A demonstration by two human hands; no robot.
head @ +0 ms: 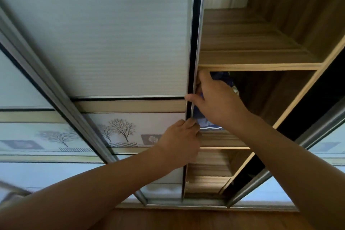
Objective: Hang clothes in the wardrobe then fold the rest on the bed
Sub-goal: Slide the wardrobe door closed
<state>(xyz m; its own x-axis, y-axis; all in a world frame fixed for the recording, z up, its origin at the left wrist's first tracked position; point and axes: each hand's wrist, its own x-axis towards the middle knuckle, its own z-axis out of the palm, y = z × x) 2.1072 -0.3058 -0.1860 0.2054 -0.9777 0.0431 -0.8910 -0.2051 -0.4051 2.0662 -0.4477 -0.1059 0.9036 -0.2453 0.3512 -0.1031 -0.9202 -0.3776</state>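
The metal-framed edge of the sliding door is gripped by both hands. The right hand is set higher, just under the upper shelf. Its thumb is laid on the door's front face and its fingers are curled round the edge, hidden behind it. The left hand is placed just below, with its fingers bent round the same edge at the height of the tree-patterned band. Both bare forearms are stretched up and forward, the wrists nearly straight. A blue garment is seen inside the wardrobe, partly covered by the right hand and just above the lower shelf. A second door is seen to the left, and a wooden floor lies beneath.
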